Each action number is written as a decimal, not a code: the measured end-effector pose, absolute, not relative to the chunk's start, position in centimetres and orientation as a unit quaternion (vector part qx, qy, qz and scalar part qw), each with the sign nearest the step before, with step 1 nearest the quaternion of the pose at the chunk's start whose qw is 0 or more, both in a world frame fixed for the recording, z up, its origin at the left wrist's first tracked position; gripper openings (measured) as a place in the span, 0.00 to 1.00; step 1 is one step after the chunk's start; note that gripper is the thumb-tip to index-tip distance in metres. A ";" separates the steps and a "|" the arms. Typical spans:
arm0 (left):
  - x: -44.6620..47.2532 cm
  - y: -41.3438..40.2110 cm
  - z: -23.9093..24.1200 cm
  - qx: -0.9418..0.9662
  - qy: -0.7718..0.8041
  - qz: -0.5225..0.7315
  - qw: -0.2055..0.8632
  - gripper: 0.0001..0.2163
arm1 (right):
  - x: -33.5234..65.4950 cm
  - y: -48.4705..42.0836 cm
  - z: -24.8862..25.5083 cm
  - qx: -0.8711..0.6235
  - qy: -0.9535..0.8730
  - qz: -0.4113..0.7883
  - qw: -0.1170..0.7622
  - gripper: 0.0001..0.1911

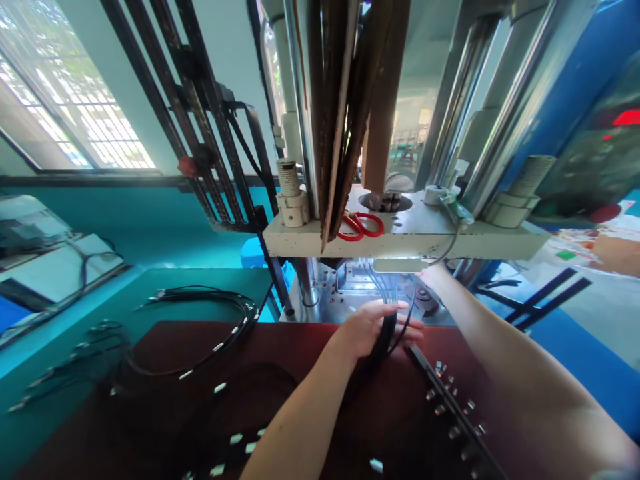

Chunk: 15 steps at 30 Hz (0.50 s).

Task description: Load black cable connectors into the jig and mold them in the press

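My left hand is closed around a bundle of black cables at the front of a press machine. The cable ends run up into the lit metal mould under the machine's white platen. My right hand reaches in under the platen beside the cables; its fingers are hidden by the platen's edge, so I cannot tell whether it holds anything. Both forearms stretch across the dark red table.
Coils of black cable with white tags lie on the table at left. A black rack of metal connectors sits at right. Red scissors rest on the platen. Steel columns and brown boards rise above.
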<state>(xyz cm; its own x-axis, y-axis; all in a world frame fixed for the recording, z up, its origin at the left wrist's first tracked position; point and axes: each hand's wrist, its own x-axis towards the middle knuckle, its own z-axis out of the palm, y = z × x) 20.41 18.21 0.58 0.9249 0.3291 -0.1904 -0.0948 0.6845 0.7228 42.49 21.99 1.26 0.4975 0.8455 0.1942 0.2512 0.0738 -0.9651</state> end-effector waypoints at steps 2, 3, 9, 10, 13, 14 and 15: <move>21.0 17.1 0.6 0.331 0.129 0.074 0.932 0.16 | 42.4 19.8 0.7 -0.627 -0.380 0.280 0.620 0.14; 21.4 16.4 0.6 0.308 0.123 0.067 0.941 0.15 | 42.2 18.5 0.5 -0.621 -0.355 0.291 0.635 0.13; 23.5 11.8 0.0 0.259 0.129 0.063 0.955 0.09 | 41.0 10.5 -0.2 -0.597 -0.251 0.290 0.705 0.13; 23.5 11.0 0.0 0.273 0.134 0.063 0.951 0.09 | 41.0 9.3 -0.3 -0.597 -0.236 0.282 0.713 0.13; 22.7 8.1 0.4 0.338 0.135 0.047 0.930 0.11 | 41.5 5.9 -0.7 -0.595 -0.194 0.250 0.738 0.12; 22.1 6.9 0.6 0.368 0.124 0.029 0.921 0.12 | 41.8 4.7 -0.9 -0.595 -0.182 0.240 0.745 0.13; 21.5 5.8 0.8 0.403 0.109 0.005 0.909 0.13 | 42.1 3.4 -1.0 -0.596 -0.173 0.230 0.750 0.13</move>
